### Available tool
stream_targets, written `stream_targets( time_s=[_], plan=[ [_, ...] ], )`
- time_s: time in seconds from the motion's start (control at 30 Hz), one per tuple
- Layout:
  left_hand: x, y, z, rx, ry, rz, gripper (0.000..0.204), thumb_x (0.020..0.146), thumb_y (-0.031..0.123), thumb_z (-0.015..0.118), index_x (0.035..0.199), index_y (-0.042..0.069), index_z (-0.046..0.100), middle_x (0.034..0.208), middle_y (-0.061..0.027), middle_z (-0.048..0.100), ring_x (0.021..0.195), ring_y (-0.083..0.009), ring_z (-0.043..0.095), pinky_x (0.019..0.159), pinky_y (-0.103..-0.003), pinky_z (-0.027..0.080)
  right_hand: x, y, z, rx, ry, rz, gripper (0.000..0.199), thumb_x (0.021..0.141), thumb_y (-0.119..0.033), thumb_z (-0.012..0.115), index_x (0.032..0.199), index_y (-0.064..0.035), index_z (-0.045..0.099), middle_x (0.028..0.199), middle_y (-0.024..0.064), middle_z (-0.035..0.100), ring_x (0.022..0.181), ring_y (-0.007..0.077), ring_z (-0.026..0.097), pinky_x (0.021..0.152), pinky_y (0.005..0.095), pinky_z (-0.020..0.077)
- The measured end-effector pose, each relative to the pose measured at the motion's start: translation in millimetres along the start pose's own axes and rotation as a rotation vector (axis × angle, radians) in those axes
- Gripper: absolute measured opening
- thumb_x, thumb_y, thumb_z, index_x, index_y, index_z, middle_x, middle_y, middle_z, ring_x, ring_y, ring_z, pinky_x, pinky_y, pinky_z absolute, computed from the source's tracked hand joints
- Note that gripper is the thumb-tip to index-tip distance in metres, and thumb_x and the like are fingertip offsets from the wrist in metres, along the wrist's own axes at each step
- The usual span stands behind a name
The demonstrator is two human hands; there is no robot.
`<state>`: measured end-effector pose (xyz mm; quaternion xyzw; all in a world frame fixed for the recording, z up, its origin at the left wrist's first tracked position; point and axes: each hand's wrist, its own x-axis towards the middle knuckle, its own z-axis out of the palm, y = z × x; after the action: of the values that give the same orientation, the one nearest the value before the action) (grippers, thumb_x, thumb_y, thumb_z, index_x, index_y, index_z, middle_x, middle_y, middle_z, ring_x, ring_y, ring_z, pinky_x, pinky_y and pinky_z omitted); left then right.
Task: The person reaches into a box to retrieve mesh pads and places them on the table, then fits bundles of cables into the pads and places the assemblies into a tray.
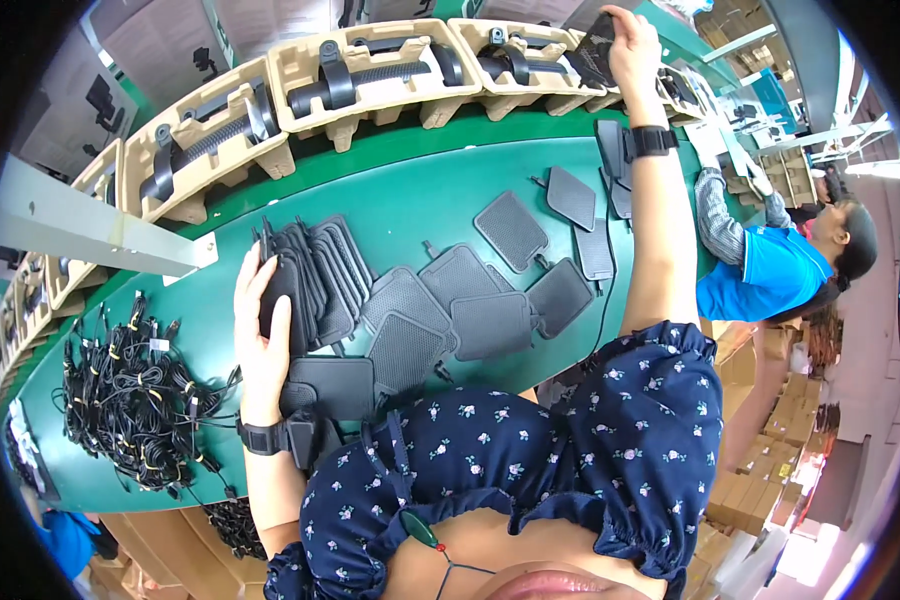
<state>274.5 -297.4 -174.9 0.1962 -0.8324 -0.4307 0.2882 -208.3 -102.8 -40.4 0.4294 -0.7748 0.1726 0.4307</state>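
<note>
Pads (315, 275) — dark, flat, square, each with a short tab — are standing on edge in a packed row on the green desk (440, 190), and your left hand (262, 330) is cupping the near end of that row, fingers curled over the top so the stack is staying upright and together. More of the same pads are lying loose and overlapping just beside it (450, 300), spread flat where they are easy to pick off one by one.

Your right hand (632, 45) is reaching far across the desk, closed on a single dark pad (595, 50) and holding it at a moulded pulp tray (510, 55) on the far line. Those trays are sitting in a row, each one already carrying black strap-like parts in its recesses (the shaped hollows are keeping the parts from sliding).

A tangle of bundled black cables (130, 400) is lying near your left wrist. Another person in blue (760, 275) is working to your right.
</note>
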Motion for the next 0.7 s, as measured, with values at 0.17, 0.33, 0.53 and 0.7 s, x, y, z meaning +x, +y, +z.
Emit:
stream_targets(
  time_s=[0.17,0.33,0.53,0.7],
  plan=[
    [4,-3,2,-0.049,-0.022,-0.045,0.036,0.084,0.006,0.051,0.12,0.005,0.051,0.133,-0.0137,0.041,0.126,-0.028,0.034,0.105,-0.037,0.024,1,9,53,0.166,-0.067,-0.016,0.011,0.077,-0.006,0.052,0.085,-0.0061,0.061,0.077,0.015,0.053,0.081,0.0359,0.049,0.069,0.0424,0.0398],
    [5,-3,-1,-0.096,0.01,-0.075,0.034,0.083,0.007,0.052,0.117,0.004,0.053,0.13,-0.0137,0.044,0.126,-0.0278,0.034,0.105,-0.037,0.024,-16,18,91,0.296,-0.181,-0.071,0.023,0.087,-0.011,0.046,0.105,-0.0141,0.06,0.093,0.0142,0.059,0.089,0.0321,0.055,0.079,0.0361,0.0427],
    [3,-10,-2,-0.096,0.017,-0.007,0.033,0.08,0.006,0.054,0.113,0.005,0.056,0.128,-0.0121,0.047,0.125,-0.0284,0.036,0.104,-0.038,0.026,-34,1,75,-0.009,-0.364,-0.13,0.031,0.087,-0.021,0.047,0.111,-0.0009,0.052,0.109,0.019,0.056,0.102,0.0353,0.051,0.087,0.0394,0.0415],
    [-2,-22,3,-0.172,0.047,0.045,0.032,0.082,0.009,0.053,0.114,0.005,0.055,0.13,-0.0124,0.045,0.126,-0.028,0.035,0.104,-0.038,0.025,-15,-122,48,0.302,-0.064,-0.166,0.029,0.086,-0.018,0.054,0.111,-0.0027,0.053,0.103,0.0157,0.058,0.096,0.0296,0.054,0.082,0.0363,0.0429]
  ],
)
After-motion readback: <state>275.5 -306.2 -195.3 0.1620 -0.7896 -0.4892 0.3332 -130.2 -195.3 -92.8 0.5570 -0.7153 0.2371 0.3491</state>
